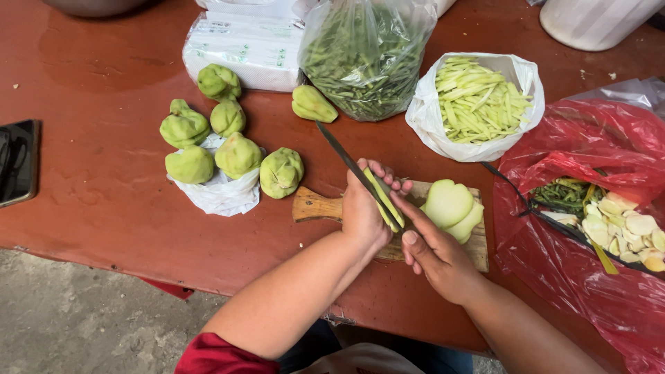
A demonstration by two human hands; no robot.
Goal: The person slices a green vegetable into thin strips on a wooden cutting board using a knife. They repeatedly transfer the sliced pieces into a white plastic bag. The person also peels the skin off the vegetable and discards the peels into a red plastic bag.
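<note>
Place: on a red-brown table [104, 208], a small wooden cutting board [315, 206] lies near the front edge, under both hands.
Left hand: the left hand [364, 208] rests on the board, its fingers curled closed around a thin green strip of vegetable [384, 199], which it holds against the knife.
Right hand: the right hand [436, 253] is just beside the left one; its index finger points forward along the knife blade and the thumb is bent below. I cannot tell if these fingers grip the handle, because the handle is hidden.
Knife: the knife [343, 156] has a long dark blade; it goes up and to the left from between the hands, with the tip over the bare table.
Peeled pieces: two pale green peeled halves [450, 208] lie on the board, touching each other, just to the right of the hands.
Whole fruits: seven wrinkled green chayotes [239, 156] lie to the left of the board, some on a white plastic bag [222, 197].
Behind: a clear bag of green beans [364, 62] and a white bag of pale cut strips [478, 104] stand side by side.
Right side: a red plastic bag [589, 277] holds peels and slices.
Left edge: a dark phone [17, 163] lies flat.
</note>
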